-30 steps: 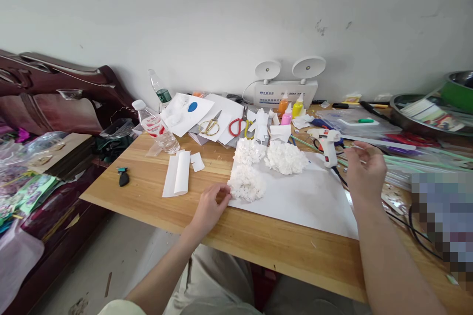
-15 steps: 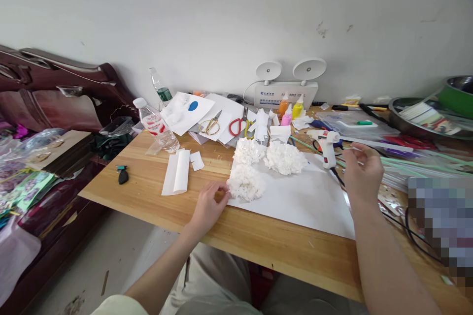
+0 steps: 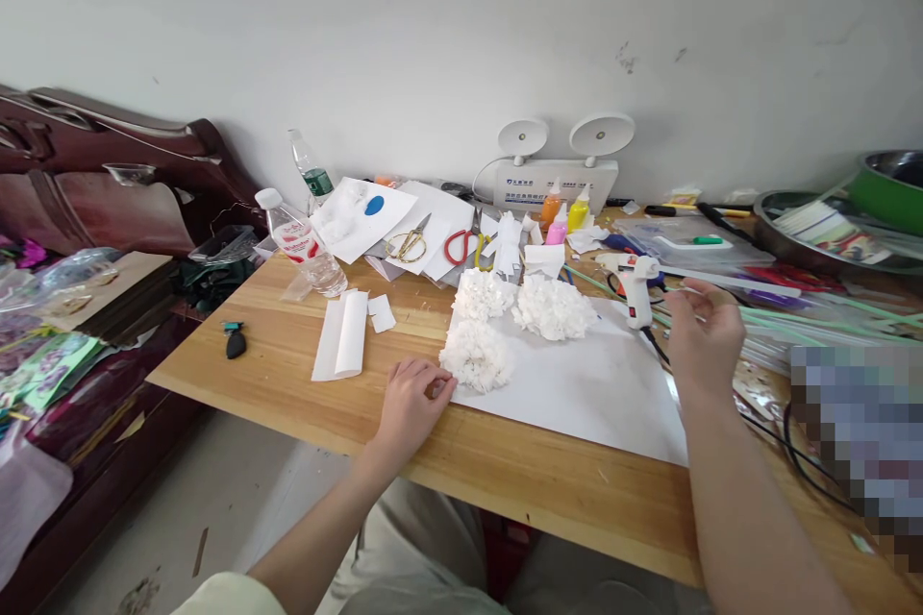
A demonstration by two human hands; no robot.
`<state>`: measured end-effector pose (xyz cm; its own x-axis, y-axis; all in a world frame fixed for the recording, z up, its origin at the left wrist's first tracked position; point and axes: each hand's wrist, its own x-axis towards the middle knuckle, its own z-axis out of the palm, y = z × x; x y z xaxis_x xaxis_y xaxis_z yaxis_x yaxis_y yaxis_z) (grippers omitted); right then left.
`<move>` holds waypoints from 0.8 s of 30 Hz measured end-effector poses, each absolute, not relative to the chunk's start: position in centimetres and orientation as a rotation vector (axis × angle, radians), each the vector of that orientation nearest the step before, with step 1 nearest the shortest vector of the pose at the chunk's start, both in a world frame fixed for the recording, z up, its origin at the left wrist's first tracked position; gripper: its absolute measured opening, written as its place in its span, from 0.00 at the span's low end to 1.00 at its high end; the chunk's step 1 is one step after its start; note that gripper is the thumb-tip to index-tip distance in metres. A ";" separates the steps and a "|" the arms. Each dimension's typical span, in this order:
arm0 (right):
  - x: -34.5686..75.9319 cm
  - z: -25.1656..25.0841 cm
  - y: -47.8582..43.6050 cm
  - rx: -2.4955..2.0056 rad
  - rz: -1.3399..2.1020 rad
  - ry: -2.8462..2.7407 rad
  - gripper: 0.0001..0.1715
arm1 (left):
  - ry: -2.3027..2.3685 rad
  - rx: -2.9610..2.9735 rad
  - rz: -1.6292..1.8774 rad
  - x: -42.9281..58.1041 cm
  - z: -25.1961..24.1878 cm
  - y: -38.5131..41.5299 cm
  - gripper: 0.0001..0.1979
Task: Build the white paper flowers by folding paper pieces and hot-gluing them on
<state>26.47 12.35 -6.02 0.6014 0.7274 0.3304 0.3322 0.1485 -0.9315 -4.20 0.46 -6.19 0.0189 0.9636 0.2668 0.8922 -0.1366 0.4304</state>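
My left hand [image 3: 416, 401] rests low over the table by the corner of a large white sheet [image 3: 584, 404]. Its thumb and fingertips are pinched together beside a ruffled white paper flower [image 3: 476, 356]; whatever they hold is hidden. Two similar ruffled white pieces, one at the back left [image 3: 485, 294] and one at the back right [image 3: 554, 307], lie on the sheet. On the right, my right hand [image 3: 703, 332] is raised with its fingertips pinched, and I cannot make out what is in them. Just left of it stands a white hot glue gun [image 3: 635, 290] with a black cord.
Gold scissors [image 3: 410, 245] and red-handled scissors [image 3: 457, 248] lie on papers at the back. A water bottle [image 3: 301, 245], folded white paper [image 3: 350, 334] and a black key fob [image 3: 235, 343] are at left. Paint bottles [image 3: 579, 211] stand behind; a metal basin [image 3: 829, 231] is at right.
My left hand has shifted slightly right and down, along the near edge of the front flower. The right hand keeps nearly the same pinched pose beside the glue gun.
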 end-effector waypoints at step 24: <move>26.5 -5.6 12.4 -1.456 0.342 -0.932 0.18 | 2.001 2.094 0.738 -3.9 -6.0 0.3 0.05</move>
